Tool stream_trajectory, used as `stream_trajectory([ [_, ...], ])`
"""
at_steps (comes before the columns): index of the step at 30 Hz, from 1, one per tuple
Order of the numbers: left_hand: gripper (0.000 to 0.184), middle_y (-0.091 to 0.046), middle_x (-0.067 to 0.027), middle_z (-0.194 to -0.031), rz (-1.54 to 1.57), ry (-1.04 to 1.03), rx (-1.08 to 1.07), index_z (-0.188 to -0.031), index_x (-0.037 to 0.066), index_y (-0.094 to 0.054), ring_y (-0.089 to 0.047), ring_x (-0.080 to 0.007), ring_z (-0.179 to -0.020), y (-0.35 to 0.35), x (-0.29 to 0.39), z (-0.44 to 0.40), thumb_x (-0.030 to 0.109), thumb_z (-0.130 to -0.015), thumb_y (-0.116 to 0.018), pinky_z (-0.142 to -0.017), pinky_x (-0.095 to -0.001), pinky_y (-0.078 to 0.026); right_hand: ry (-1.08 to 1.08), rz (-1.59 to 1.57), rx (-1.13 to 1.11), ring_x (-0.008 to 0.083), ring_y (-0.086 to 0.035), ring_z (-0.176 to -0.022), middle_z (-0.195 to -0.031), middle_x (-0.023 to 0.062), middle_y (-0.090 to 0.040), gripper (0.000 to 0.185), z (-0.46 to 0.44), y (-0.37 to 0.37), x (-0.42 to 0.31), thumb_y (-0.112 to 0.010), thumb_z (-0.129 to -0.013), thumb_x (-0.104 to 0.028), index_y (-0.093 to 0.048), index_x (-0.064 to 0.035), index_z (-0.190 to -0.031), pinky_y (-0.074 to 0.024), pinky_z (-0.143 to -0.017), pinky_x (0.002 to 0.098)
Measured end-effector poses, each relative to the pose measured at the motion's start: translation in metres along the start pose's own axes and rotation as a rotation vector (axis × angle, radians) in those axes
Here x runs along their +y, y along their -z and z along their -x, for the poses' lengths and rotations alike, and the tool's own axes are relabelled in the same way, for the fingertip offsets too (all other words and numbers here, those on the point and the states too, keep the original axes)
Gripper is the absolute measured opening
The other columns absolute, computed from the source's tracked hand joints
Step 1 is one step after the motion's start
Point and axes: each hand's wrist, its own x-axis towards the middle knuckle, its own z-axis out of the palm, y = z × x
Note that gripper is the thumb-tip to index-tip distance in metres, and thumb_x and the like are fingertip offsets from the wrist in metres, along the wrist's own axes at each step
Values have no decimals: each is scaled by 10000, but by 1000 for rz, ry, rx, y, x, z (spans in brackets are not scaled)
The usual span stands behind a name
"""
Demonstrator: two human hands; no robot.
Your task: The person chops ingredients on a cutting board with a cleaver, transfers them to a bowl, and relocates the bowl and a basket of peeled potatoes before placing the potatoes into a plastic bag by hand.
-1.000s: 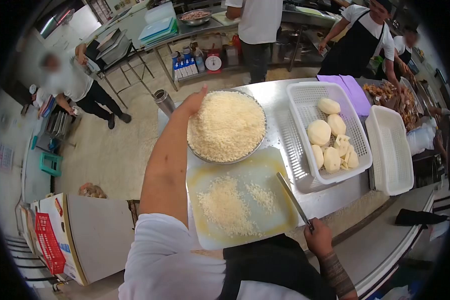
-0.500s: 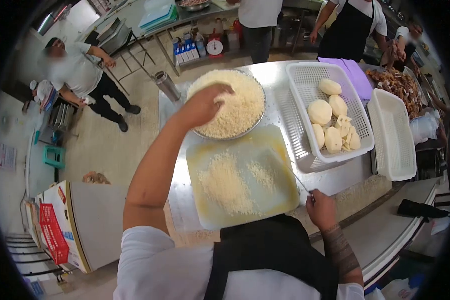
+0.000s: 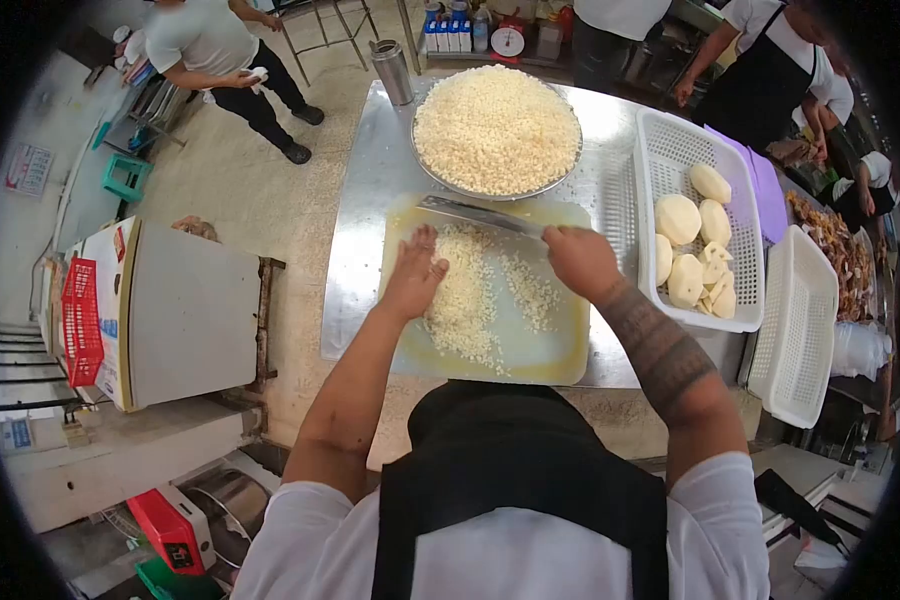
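Observation:
My right hand (image 3: 582, 262) is wrapped round the handle of a knife (image 3: 485, 217), whose long blade lies across the far part of the cutting board (image 3: 560, 350). My left hand (image 3: 415, 275) is open, fingers stretched out, at the left edge of a pile of finely chopped pale vegetable (image 3: 462, 300). A smaller heap of chopped bits (image 3: 528, 293) lies to the right of that pile. Just beyond the board stands a wide round metal bowl (image 3: 440, 184), heaped with chopped pale pieces (image 3: 500, 125).
On the right, a white perforated crate (image 3: 650, 150) holds peeled whole and cut vegetables (image 3: 678, 219). Another white crate (image 3: 798, 330) stands beyond it. A metal canister (image 3: 392, 75) is at the table's far left corner. Co-workers (image 3: 205, 50) stand around; a white chest (image 3: 195, 310) is at left.
My left hand has come out of the heaped bowl and down to the board. My right hand has brought the knife up and across the board's far side. The view has shifted.

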Motion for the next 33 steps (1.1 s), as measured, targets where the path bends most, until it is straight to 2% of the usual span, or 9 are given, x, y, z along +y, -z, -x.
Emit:
stream_trajectory([
  [2, 673, -273, -246, -1681, 184, -40, -44, -1596, -34, -312, -196, -379, -1587, -4, 22, 2, 395, -1095, -448, -1297, -476, -111, 54, -15, 7, 366, -690, -873, -852, 147, -667, 93, -28, -13, 11, -570, -933, -126, -606, -69, -997, -546, -746, 504],
  [6, 484, -428, -247, -1601, 257, -102, 256, -1446, -55, -525, -366, -393, -1516, 5, 48, 30, 241, -1064, -502, -1249, -466, -269, 51, -7, -43, 367, -682, -965, -892, 158, -670, 112, -50, -35, 2, -556, -951, -143, -602, -62, -1014, -549, -798, 512],
  [12, 474, -410, -263, -1587, 268, 71, 685, -1451, -29, -538, -422, -427, -1448, 16, 30, 89, 270, -1091, -462, -1216, -502, -305, 155, -49, -224, 371, -696, -868, -864, 153, -677, 108, -17, -18, -21, -573, -931, -162, -617, -72, -972, -553, -775, 516],
  [17, 585, -236, -314, -1663, 39, 221, 522, -1548, -55, -394, -216, -441, -1558, 0, -24, 80, 344, -1119, -399, -1264, -511, -188, 104, -125, -209, 362, -697, -846, -861, 136, -689, 79, 46, -1, -23, -593, -906, -133, -622, -71, -946, -550, -746, 511],
  [21, 702, -127, -333, -1687, -23, 222, 342, -1611, -73, -223, -85, -448, -1592, 6, -42, 21, 405, -1123, -381, -1289, -510, -86, -276, -187, -55, 365, -695, -833, -831, 146, -697, 106, 102, 34, -37, -608, -900, -132, -634, -64, -977, -549, -740, 516],
  [22, 714, -120, -263, -1716, -16, 251, 281, -1626, -52, -199, -75, -401, -1604, 9, -47, 3, 451, -1132, -310, -1298, -473, -65, -357, -141, -21, 373, -692, -817, -814, 154, -697, 118, 116, 40, -39, -618, -894, -135, -635, -58, -981, -548, -730, 517],
  [25, 710, -124, -275, -1711, -164, 225, 182, -1624, -52, -204, -70, -402, -1604, 11, -44, -39, 435, -1125, -338, -1301, -475, -61, -639, -76, 37, 384, -690, -801, -812, 167, -693, 108, 159, 42, -41, -611, -901, -133, -627, -49, -968, -547, -710, 518],
  [31, 734, -119, -238, -1724, -266, -183, -123, -1639, -4, -215, -81, -377, -1609, 14, -40, -36, 431, -1091, -436, -1302, -495, -49, -779, 31, 162, 393, -688, -791, -803, 176, -686, 83, 175, 25, -39, -601, -921, -127, -608, -49, -947, -547, -682, 520],
  [33, 711, -181, -201, -1722, -84, -306, -242, -1641, 30, -251, -113, -350, -1609, 1, -33, -32, 450, -1095, -427, -1302, -485, -46, -808, 47, 114, 393, -688, -799, -815, 169, -685, 75, 160, 15, -40, -601, -919, -116, -594, -49, -952, -554, -689, 510],
])
